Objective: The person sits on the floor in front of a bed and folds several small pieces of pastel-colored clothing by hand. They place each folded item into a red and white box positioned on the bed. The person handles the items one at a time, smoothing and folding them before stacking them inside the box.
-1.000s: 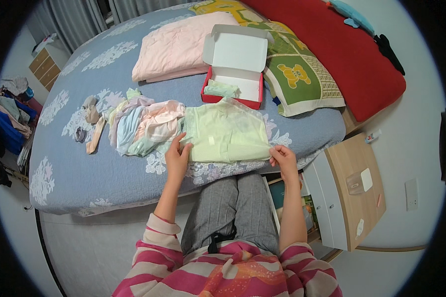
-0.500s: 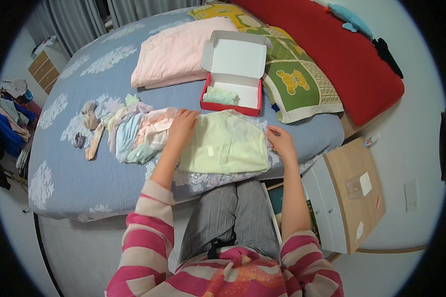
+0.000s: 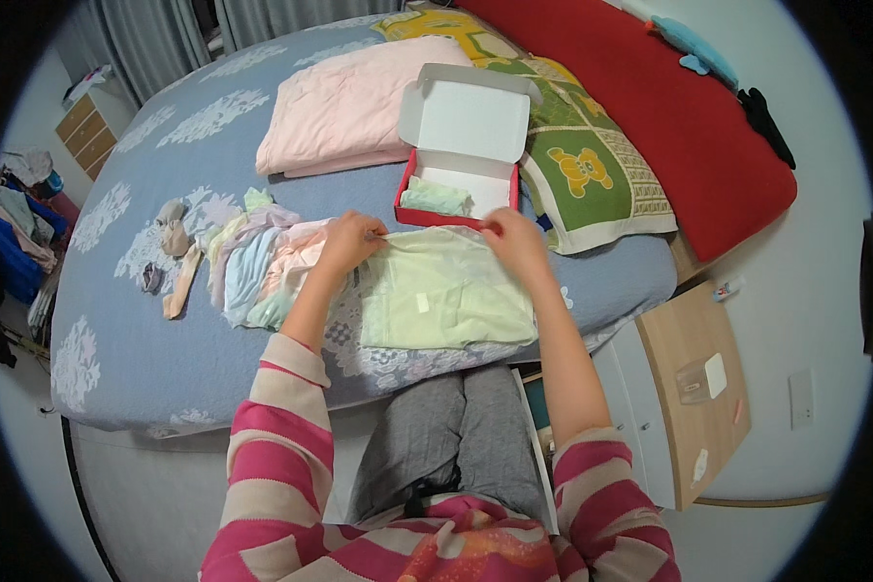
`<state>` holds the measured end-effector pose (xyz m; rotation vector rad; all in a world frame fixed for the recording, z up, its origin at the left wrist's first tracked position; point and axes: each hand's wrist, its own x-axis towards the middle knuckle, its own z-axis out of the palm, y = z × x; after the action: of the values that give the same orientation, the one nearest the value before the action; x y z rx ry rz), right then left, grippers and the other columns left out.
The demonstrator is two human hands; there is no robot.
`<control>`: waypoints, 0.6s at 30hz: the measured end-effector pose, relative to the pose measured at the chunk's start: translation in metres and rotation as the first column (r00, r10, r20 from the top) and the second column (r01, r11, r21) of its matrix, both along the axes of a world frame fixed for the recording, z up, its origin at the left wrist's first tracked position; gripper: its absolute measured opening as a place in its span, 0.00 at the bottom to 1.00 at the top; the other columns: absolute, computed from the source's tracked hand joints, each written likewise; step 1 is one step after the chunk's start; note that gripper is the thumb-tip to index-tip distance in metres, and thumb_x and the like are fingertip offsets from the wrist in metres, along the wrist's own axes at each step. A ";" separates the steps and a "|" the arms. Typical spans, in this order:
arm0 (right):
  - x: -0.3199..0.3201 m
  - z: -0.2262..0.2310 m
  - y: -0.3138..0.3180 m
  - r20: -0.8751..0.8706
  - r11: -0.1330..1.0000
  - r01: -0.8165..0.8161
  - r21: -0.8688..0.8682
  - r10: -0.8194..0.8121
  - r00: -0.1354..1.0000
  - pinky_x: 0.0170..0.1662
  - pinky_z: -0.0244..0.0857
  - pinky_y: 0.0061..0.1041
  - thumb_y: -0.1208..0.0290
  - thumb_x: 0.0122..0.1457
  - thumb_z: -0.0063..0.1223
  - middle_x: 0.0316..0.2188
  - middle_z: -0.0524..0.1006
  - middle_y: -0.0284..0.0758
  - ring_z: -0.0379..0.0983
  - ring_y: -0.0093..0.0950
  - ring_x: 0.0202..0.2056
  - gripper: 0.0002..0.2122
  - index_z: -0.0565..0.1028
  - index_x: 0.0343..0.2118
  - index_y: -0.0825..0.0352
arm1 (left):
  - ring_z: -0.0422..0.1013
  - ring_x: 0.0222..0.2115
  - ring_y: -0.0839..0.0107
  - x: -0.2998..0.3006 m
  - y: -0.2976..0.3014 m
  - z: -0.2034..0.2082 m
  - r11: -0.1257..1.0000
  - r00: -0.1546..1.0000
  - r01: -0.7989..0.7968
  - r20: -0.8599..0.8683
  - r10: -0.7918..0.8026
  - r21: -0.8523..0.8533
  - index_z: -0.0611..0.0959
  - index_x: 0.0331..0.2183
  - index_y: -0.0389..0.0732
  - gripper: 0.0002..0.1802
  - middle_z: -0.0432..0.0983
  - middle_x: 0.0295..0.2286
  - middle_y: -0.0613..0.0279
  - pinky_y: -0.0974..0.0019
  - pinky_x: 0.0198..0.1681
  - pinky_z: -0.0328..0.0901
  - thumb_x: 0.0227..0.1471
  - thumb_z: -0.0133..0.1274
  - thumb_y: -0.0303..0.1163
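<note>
Visibility first: right forearm cuts across the open drawer [image 3: 545, 473], so most of its contents can't be read. Right hand [image 3: 487, 229] covers the upper right part of the green cloth [image 3: 441, 296]; left hand [image 3: 376, 236] and wrist cover the right end of the clothes pile [image 3: 247, 260], where single pieces are hard to tell apart. Dark lens rim cuts off the heap of clothes over at 9 o'clock. Cloth's layers and exact type unclear.

Green cloth: flat on the bed [image 3: 145, 364], near edge. Its middle is at 4 o'clock from the left hand, between 7 and 8 from the right. Both hands at its far edge: left clamped on the upper left corner, right pinching the edge further along. Exact fingertip contact too small to make out.

Red box [image 3: 427, 217] sits just beyond at 12, lid up, pale green bundle [image 3: 436, 197] inside. Pile at 9 from the cloth, socks [image 3: 182, 281] past it.
</note>
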<state>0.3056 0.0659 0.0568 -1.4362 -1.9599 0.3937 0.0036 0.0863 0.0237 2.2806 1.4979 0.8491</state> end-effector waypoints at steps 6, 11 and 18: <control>-0.058 -0.002 0.040 -0.032 0.834 -0.468 -0.291 0.481 0.876 0.44 0.66 0.25 0.79 0.47 0.48 0.39 0.77 0.38 0.74 0.29 0.39 0.22 0.73 0.49 0.64 | 0.71 0.34 0.61 0.005 -0.015 0.019 0.990 0.984 0.112 0.132 -0.123 0.088 0.84 0.29 0.42 0.09 0.76 0.26 0.59 0.62 0.38 0.67 0.39 0.59 0.22; -0.054 0.017 0.044 0.114 0.847 -0.365 -0.386 0.436 0.893 0.38 0.67 0.24 0.78 0.45 0.51 0.34 0.76 0.34 0.72 0.26 0.32 0.15 0.77 0.39 0.66 | 0.72 0.32 0.61 0.012 -0.035 0.040 0.996 0.973 0.071 0.216 -0.082 0.055 0.83 0.29 0.41 0.08 0.77 0.28 0.60 0.62 0.36 0.67 0.41 0.57 0.21; -0.035 0.011 -0.095 0.009 0.955 -0.271 0.119 0.272 0.962 0.33 0.67 0.26 0.79 0.46 0.52 0.31 0.73 0.33 0.73 0.30 0.30 0.07 0.76 0.30 0.65 | 0.71 0.35 0.61 0.014 -0.111 0.033 0.995 0.957 -0.004 0.289 -0.025 0.098 0.82 0.28 0.41 0.09 0.77 0.29 0.63 0.62 0.37 0.66 0.39 0.57 0.19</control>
<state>0.2711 -0.0292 0.0681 -1.0917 -2.1435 0.3948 0.0177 -0.0242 0.0564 2.1123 1.3384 1.2195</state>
